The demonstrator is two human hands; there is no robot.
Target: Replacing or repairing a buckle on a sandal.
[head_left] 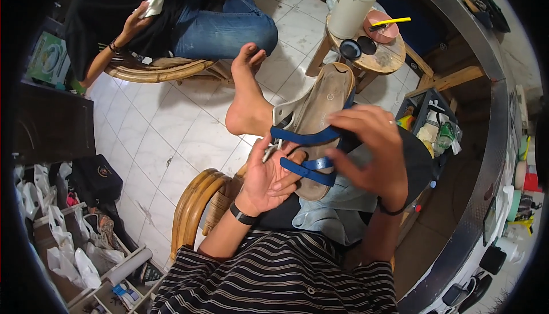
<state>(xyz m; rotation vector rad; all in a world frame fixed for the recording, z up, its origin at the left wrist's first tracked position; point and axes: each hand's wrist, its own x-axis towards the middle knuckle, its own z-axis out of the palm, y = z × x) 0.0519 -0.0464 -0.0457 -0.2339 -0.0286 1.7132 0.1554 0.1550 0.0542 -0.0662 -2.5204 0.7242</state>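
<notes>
A sandal (323, 102) with a worn beige insole and blue straps lies over my lap, toe end toward me. My left hand (266, 179) is palm up at its left side, with fingers curled in at the blue front strap (309, 174) and the thumb by a metal buckle. My right hand (372, 151), slightly blurred, is over the sandal's right edge with thumb and fingers apart; whether it touches the straps I cannot tell. A grey-blue cloth (329, 219) lies under the toe end. A bare foot (249, 96) is just left of the sandal.
A wooden stool (394, 56) ahead holds a white bottle (354, 5), a pink bowl (380, 25), a yellow-handled brush (394, 22) and black lids. At far left, a seated person in jeans (223, 25) holds a white cloth (153, 4). Plastic bags (71, 259) fill a lower-left rack.
</notes>
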